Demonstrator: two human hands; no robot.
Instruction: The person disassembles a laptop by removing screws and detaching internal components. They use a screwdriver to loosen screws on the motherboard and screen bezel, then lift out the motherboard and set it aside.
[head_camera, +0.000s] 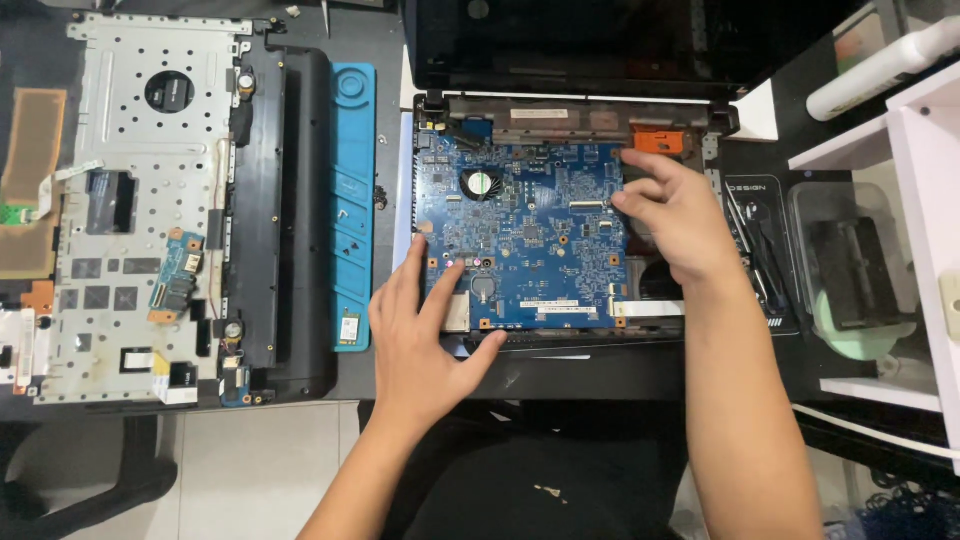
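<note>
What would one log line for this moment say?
left hand: fingers on blue board, lower left | right hand: on board's right edge | board: in open laptop base

**Bare board, dull metal, matt plastic**

The motherboard is a blue, faintly glossy circuit board dotted with small metal parts. The laptop base around it is matt black plastic, and the screen above is glossy and dark. At the left, the removed keyboard frame looks like dull, perforated grey sheet metal. Beside it, the blue tray is smooth matt plastic.
</note>
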